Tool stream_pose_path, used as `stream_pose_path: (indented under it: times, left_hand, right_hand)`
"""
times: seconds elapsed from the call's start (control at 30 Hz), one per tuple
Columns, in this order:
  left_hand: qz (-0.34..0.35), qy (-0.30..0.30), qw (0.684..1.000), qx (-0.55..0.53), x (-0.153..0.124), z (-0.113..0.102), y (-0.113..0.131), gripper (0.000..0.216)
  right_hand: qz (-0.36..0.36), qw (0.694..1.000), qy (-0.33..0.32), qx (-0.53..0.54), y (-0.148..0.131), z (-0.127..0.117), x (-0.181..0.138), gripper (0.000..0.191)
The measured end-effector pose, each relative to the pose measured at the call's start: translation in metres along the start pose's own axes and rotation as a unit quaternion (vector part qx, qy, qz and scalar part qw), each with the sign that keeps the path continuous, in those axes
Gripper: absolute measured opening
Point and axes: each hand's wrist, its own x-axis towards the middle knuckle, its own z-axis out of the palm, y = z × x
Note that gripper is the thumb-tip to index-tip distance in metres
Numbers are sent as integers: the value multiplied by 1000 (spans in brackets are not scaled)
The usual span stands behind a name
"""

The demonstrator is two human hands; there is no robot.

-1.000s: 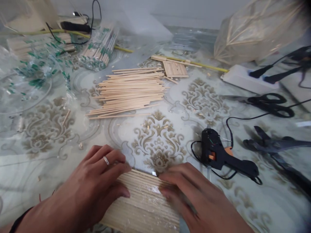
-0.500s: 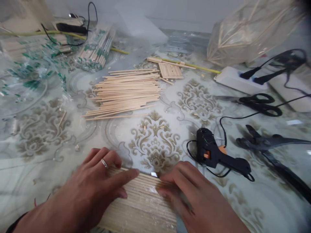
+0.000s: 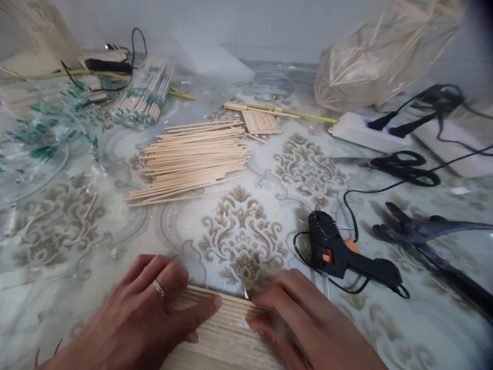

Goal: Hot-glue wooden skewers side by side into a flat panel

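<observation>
The left hand (image 3: 154,318) and right hand (image 3: 308,329) lay flat and unclenched, fingers pressing a panel of glued sticks (image 3: 227,334) at the counter's (image 3: 69,288) near edge. A black glue gun (image 3: 346,254) lay to the right, with loose sticks (image 3: 192,159) piled farther back.

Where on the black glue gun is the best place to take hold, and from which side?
Grip the glue gun by its long black handle, coming from the right: it lies flat on its side with the handle pointing right.
</observation>
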Motion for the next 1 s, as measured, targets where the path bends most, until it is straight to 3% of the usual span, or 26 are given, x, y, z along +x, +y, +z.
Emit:
stream_pose_path:
  times: [0.17, 0.6, 1.0]
  left_hand:
    - [25, -27, 999, 3, -5, 7, -6, 39]
    - [-36, -76, 996, -11, -4, 1, 4, 50]
    - [-17, -114, 993, 0, -19, 3, -1, 64]
  right_hand:
    - [9, 1000, 6, 2, -1, 2, 0, 16]
    - [1, 1000, -5, 12, -8, -8, 7, 18]
    - [-15, 999, -37, 7, -5, -7, 2, 21]
